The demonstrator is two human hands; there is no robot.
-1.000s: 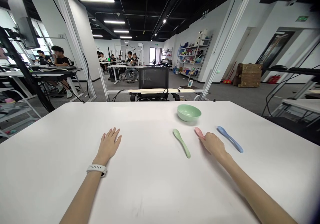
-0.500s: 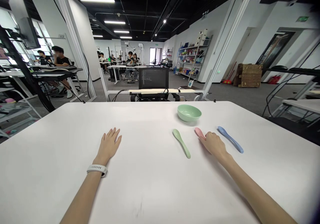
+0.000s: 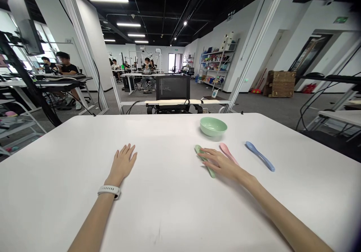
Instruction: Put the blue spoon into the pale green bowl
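My left hand (image 3: 123, 163) lies flat and open on the white table (image 3: 169, 207), a white watch on its wrist, far from the spoons. My right hand (image 3: 221, 163) rests over the green spoon (image 3: 210, 171), fingers stretched out and touching it, holding nothing. A pink spoon (image 3: 227, 151) lies just right of that hand. Farther right is a blue spoon (image 3: 259, 156). Behind the spoons stands a pale green bowl (image 3: 213, 126).
A black mesh chair (image 3: 173, 88) stands behind the table's far edge. A metal frame rises at both far corners. Other people sit at desks at the left and in the background. Shelving and a cardboard box stand at the right.
My right hand has moved left from the pink spoon onto the green spoon. The pink spoon now lies uncovered. My left hand has not moved.
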